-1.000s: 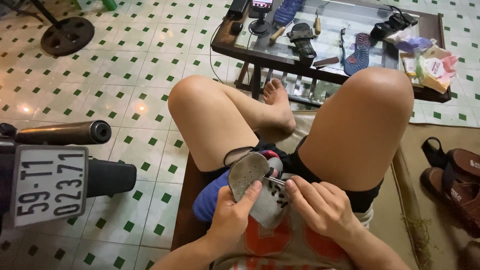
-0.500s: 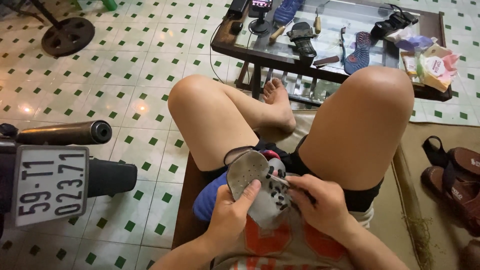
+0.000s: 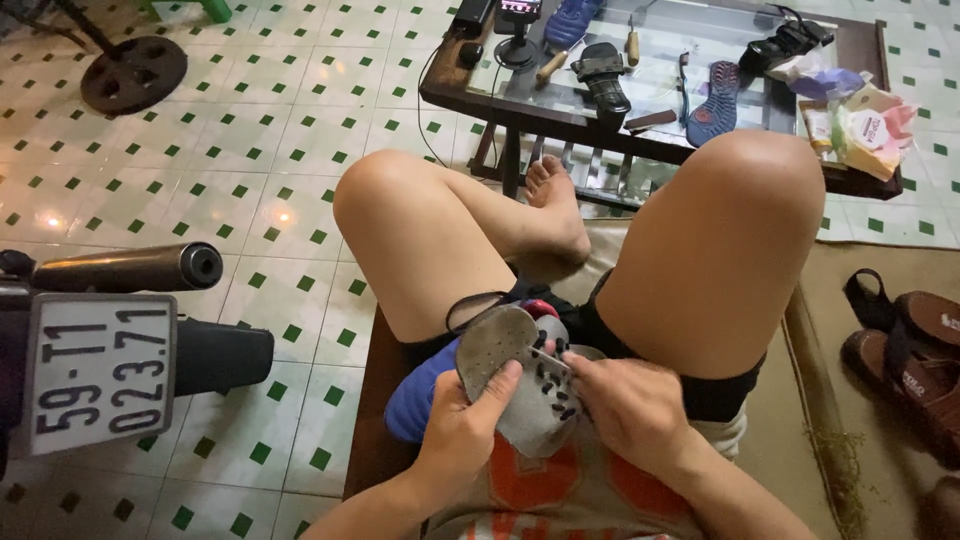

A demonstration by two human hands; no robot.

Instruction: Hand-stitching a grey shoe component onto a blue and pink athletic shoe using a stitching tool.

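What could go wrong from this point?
1. The left hand pinches the grey sole only at its edge, so it may slip while the right hand works on it.
2. The blue shoe rests loosely on the lap and might slide to the tiled floor.

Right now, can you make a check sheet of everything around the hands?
Surface: green-dotted tiled floor; person sits on a low seat.
Job's things: grey shoe sole with holes, held in the lap.
Clutter: glass table with sandal, blue sole, tools, packets.
Grippers: left hand grips the sole; right hand pinches its laces.
Cables: black cord beside the table.
Surroundings: number plate, brown sandals.
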